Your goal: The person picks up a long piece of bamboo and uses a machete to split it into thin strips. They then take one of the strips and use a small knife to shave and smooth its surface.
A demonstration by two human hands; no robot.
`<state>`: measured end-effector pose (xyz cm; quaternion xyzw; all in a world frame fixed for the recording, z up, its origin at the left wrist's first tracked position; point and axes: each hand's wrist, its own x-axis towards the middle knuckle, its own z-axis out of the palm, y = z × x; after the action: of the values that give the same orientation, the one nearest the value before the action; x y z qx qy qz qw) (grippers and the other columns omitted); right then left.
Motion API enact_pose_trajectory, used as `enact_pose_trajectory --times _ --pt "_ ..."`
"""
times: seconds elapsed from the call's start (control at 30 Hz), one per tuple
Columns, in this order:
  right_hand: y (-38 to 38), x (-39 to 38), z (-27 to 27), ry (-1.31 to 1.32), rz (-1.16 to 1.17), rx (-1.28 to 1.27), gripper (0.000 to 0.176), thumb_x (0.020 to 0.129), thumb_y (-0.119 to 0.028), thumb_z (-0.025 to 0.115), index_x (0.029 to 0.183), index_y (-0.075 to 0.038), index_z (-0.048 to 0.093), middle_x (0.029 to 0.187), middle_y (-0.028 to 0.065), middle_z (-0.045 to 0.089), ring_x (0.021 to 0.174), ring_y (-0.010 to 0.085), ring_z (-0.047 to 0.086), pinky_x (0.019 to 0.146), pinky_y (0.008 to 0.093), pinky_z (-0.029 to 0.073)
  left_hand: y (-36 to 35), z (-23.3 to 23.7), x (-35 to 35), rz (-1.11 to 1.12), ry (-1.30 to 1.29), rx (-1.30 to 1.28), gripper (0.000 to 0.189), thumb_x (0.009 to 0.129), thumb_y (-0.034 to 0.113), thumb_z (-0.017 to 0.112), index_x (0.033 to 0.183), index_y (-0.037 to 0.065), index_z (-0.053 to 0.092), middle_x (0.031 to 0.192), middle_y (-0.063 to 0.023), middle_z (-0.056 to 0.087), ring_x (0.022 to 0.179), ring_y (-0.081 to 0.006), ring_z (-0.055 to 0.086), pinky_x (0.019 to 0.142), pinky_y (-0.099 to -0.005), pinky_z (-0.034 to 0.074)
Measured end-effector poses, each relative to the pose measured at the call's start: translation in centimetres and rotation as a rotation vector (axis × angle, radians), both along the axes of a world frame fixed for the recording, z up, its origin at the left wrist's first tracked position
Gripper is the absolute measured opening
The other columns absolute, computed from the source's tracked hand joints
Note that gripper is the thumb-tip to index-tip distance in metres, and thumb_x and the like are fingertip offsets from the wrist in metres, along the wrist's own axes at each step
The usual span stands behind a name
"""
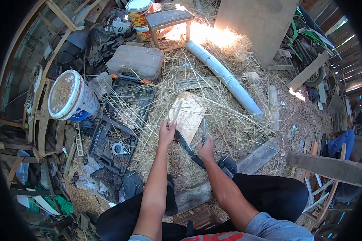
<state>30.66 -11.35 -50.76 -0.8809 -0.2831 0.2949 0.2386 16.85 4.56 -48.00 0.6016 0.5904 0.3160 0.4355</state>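
Observation:
My left hand is closed around a thin pale stick that points up and away over a light wooden board. To its right, my right hand is wrapped round a dark handle, with the slim blade of a knife rising past the board's right edge. Between the two hands runs a dark curved strip, its upper end close by my left hand and its lower end below my right. Straw lies loose around the board.
An opened black tool case and a white bucket are on the left. Beyond them sits a closed grey case. A long grey pipe lies across the straw. A wooden beam is near my knees, with another person's leg far right.

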Motion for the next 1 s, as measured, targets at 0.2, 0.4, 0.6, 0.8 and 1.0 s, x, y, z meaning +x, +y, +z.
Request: enact_pose_trajectory --times 0.2,0.4,0.6,0.8,1.0 --pt "1.9 1.2 -0.2 0.102 0.043 -0.246 0.052 0.084 -0.025 0.068 0.126 0.0 0.05 0.125 0.0241 0.053 0.117 0.0407 0.053 0.097 0.0516 0.042 0.8 0.2 -0.7 0.091 0.003 -0.184 0.025 0.092 0.015 0.059 0.111 -0.002 0.063 0.083 -0.0144 0.069 0.073 -0.0232 0.067 0.069 -0.0375 0.052" --pt "2.0 1.7 -1.4 0.045 0.063 -0.268 0.048 0.083 -0.025 0.069 0.12 -0.001 0.053 0.117 0.0245 0.06 0.11 0.039 0.058 0.094 0.0524 0.044 2.4 2.4 -0.5 0.136 0.107 0.153 0.027 0.095 0.017 0.057 0.112 -0.004 0.064 0.081 -0.0092 0.067 0.065 -0.0126 0.061 0.06 -0.0271 0.049" --pt "2.2 3.0 -2.4 0.069 0.061 -0.09 0.036 0.078 -0.027 0.069 0.098 0.002 0.061 0.095 0.0255 0.066 0.093 0.0433 0.064 0.083 0.0489 0.051 4.1 9.7 0.4 0.163 -0.109 0.26 0.028 0.097 0.019 0.056 0.116 0.0 0.065 0.083 -0.0033 0.064 0.067 -0.0075 0.055 0.059 -0.0234 0.044" --pt "3.6 2.9 -1.3 0.13 0.037 -0.204 0.039 0.081 -0.028 0.062 0.105 0.003 0.066 0.109 0.0291 0.064 0.106 0.0425 0.062 0.091 0.0459 0.05 5.2 14.4 0.9 0.165 -0.434 0.165 0.026 0.1 0.017 0.053 0.118 0.002 0.063 0.079 0.003 0.058 0.058 -0.0007 0.041 0.049 -0.0189 0.033" --pt "4.5 6.1 6.7 0.026 0.309 -0.396 0.042 0.082 -0.026 0.06 0.116 -0.002 0.066 0.12 0.024 0.062 0.114 0.0401 0.059 0.096 0.0433 0.048 4.6 25.5 1.1 0.192 -0.802 -0.054 0.029 0.098 0.009 0.045 0.125 0.003 0.057 0.079 0.0017 0.053 0.053 -0.0047 0.043 0.045 -0.021 0.037"
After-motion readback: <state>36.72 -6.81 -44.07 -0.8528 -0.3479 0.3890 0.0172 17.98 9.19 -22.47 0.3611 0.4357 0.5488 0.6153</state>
